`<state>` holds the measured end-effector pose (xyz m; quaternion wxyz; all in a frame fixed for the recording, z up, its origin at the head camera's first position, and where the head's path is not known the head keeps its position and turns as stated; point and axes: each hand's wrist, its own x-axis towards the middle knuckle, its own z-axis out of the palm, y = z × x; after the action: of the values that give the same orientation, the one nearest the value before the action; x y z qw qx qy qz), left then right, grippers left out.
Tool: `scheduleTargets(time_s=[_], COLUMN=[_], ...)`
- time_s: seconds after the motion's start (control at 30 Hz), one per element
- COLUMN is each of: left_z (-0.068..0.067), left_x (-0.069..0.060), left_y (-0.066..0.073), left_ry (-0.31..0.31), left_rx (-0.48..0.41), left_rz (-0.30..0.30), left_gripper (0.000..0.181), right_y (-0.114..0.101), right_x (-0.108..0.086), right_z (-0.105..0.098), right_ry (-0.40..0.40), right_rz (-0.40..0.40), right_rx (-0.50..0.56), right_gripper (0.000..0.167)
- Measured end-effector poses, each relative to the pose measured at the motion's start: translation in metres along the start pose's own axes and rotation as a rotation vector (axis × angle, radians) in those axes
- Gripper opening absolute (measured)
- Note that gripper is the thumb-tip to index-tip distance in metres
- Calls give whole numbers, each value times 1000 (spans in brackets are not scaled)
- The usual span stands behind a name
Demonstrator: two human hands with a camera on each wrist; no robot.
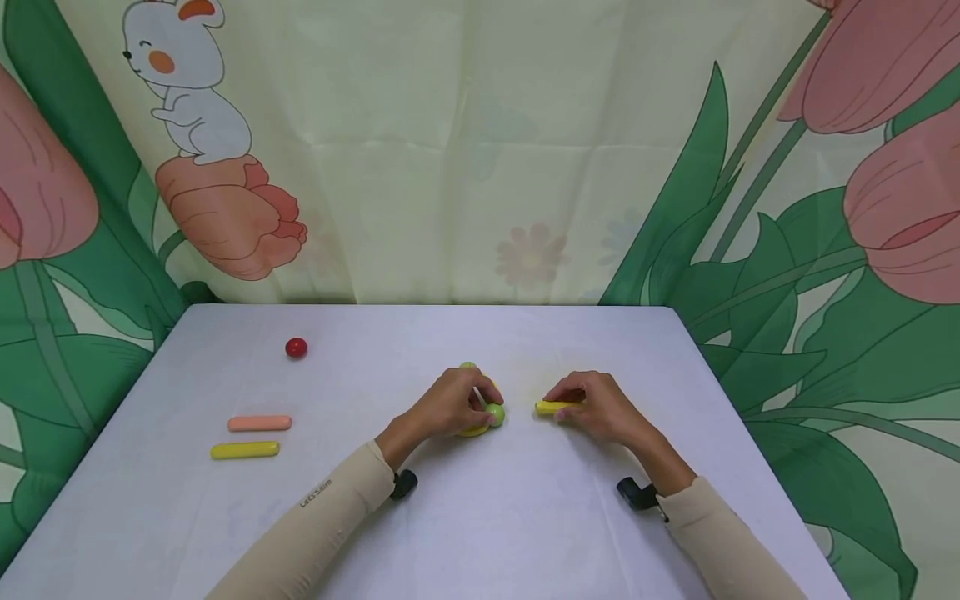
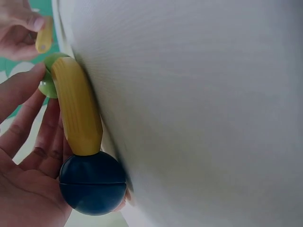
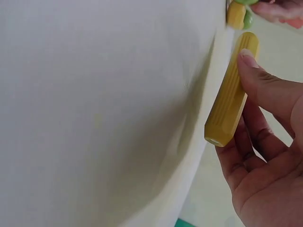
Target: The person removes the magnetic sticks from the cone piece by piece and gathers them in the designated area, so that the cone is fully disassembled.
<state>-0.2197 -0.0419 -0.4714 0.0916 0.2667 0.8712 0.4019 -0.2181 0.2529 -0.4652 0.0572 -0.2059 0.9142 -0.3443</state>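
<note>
Levelly, a yellow stick (image 1: 547,407) sits pinched between the fingers of the right hand (image 1: 600,407), its long axis pointing sideways toward the left hand (image 1: 450,402), whose fingers grip a green ball (image 1: 496,415).

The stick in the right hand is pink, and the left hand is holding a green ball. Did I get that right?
Almost! The stick in the right hand is yellow, not pink; the right wrist view shows its color clearly. The rest is right: the left hand is holding a green ball.
</note>
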Motion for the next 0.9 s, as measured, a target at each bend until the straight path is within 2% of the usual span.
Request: scheduleTargets(time_s=[0.2, 0.47, 0.7, 0.9], left_z=[0, 0, 0, 0], left_x=[-1, -2, -3, -3], left_y=[0, 1, 1, 0], left_ry=[2, 5, 4, 7], left_rx=[-12, -22, -33, -28], left_rz=[9, -14, -25, -7], left_gripper=[21, 20, 20, 20], right_y=[12, 27, 42, 52], right_x=[-9, -19, -28, -37], right_z=[-13, -24, -32, -39], right_ry=[23, 45, 58, 84], right_rz=[43, 122, 147, 184], right_rx=[-22, -44, -56, -89], right_gripper=[25, 26, 25, 26])
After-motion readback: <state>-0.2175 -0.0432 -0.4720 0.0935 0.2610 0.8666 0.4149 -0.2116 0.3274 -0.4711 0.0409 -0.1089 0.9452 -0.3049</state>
